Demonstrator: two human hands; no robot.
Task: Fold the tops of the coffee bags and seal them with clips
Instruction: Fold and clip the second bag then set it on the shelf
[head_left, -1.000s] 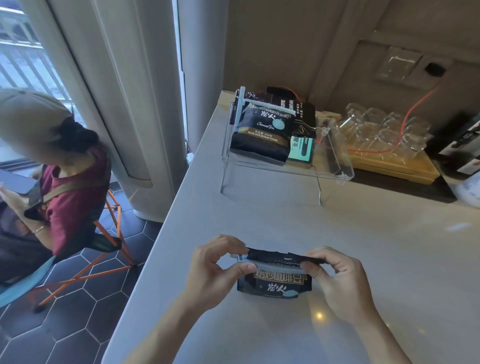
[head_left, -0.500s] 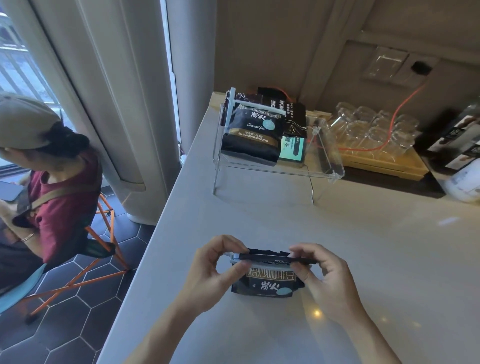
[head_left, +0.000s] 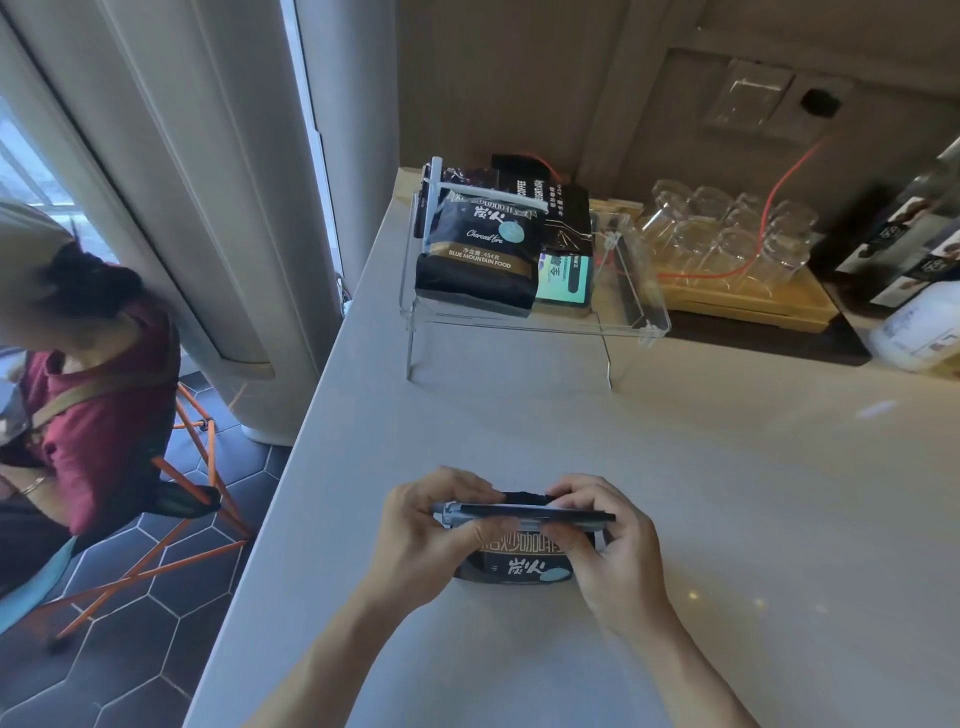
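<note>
We are looking down at a black coffee bag (head_left: 524, 564) standing on the pale tabletop (head_left: 727, 493) right in front of us, its printed face turned toward us and its folded top edge uppermost, and across that fold lies a long sealing clip (head_left: 524, 514), its long axis running left to right, level with the near edge of the tabletop. Our left hand (head_left: 426, 535) pinches the clip's left end, thumb in front and fingers behind, and our right hand (head_left: 608, 545) grips the right part of the clip and the bag's top, thumb pressed on the front of the bag, so both hands are clenched on the clip and the fold together; the clip's dark right tip pokes out just past the right fingers. Whether the clip is snapped fully home, we cannot tell, the fingers hide the catch. Farther back a clear acrylic riser shelf (head_left: 639, 322) stands on thin legs, and on it lean more coffee bags (head_left: 478, 249), the front one already closed with a pale clip across its top, a smaller teal-labelled pack (head_left: 563, 278) just beside it. To the right of the shelf a wooden tray (head_left: 753, 306) carries upturned glasses (head_left: 727, 228), with a red cable (head_left: 779, 192) trailing over them up to the wall. The stretch of tabletop between us and the shelf is open. Off to the left, below the tabletop, a seated person in a red top (head_left: 98, 395) sits on an orange-legged chair (head_left: 192, 467) over dark hexagon floor tiles
</note>
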